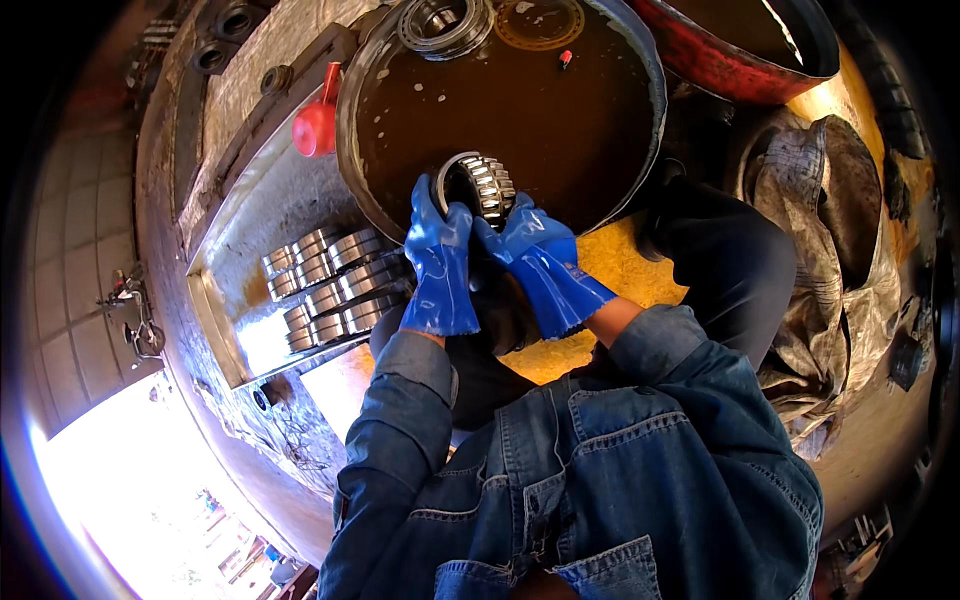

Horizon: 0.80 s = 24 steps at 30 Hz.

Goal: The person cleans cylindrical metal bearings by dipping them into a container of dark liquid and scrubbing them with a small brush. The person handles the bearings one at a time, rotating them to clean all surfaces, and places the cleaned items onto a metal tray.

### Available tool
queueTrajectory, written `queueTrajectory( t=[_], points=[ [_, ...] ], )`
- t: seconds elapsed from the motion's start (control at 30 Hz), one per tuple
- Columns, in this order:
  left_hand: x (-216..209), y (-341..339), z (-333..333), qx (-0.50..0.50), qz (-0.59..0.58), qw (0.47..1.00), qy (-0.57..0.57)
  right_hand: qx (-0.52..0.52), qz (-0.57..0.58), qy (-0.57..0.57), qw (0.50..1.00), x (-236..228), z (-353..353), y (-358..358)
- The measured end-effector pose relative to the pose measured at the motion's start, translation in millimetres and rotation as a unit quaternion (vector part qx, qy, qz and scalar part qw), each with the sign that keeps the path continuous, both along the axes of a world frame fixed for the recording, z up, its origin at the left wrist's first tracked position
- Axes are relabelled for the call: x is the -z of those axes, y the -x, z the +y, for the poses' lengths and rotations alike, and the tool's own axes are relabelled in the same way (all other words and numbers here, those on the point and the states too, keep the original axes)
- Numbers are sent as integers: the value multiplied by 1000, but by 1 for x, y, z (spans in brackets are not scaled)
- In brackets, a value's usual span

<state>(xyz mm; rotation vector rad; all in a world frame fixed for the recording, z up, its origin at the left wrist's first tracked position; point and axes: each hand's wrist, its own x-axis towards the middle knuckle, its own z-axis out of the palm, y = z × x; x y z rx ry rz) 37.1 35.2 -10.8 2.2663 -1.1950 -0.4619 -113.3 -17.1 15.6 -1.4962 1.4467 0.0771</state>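
Observation:
A shiny roller bearing (490, 190) is held between my two hands, over the near edge of a round basin (350, 150) of brown liquid. My left hand (440, 235), in a blue rubber glove, grips the bearing's left side. On its right side, my right hand (535, 245) in a matching glove has its fingers closed against it. The rollers show along the bearing's right side; its bore looks dark. Another bearing (445, 25) and a flat ring (540, 22) lie at the basin's far side, with a small red object (566, 58) in the liquid nearby.
Several clean metal bearing rings (330, 270) stand in rows in a metal tray (222, 330) on the left. A red ladle-like thing (315, 125) rests beside the basin. At the right are a red drum (720, 60) and a crumpled sack (840, 250). Dark rings (240, 20) lie far left.

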Motion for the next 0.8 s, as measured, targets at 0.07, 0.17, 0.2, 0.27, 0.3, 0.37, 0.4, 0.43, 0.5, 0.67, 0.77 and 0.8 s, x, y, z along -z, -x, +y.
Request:
queueTrajectory(
  t=[0.07,0.17,0.2,0.27,0.3,0.37,0.4,0.43,0.5,0.67,0.77,0.8],
  points=[
    [2,0,-3,-13,-31,999,-20,17,-45,42,998,4,-9,0],
    [9,-4,-5,-15,-72,997,-16,-2,-100,90,991,16,-35,-7],
    [11,-5,-4,-13,-85,996,-10,-36,-95,77,992,18,-51,-17],
    [15,-5,-5,-11,-105,994,-23,-103,-92,52,989,26,-86,-36],
    [12,-6,-5,-15,-118,992,-29,-143,-100,41,984,27,-100,-49],
    [-2,5,-13,-33,-74,994,-69,-136,-119,-16,983,26,-119,-54],
    [-6,9,-19,-35,-54,994,-86,-77,-141,-22,987,58,-125,-63],
    [-9,9,-17,-48,-37,992,-107,-89,-152,-14,984,74,-121,-68],
    [-1,5,-10,-28,-57,995,-71,-169,-155,24,973,80,-112,-62],
    [5,-2,0,0,-41,999,7,19,-25,101,994,26,-13,-23],
    [-8,7,-4,-13,-30,999,-32,-27,-41,100,994,29,-6,-1],
    [-11,9,-5,-17,-17,999,-41,-38,-25,90,995,28,-7,1]
  ],
)
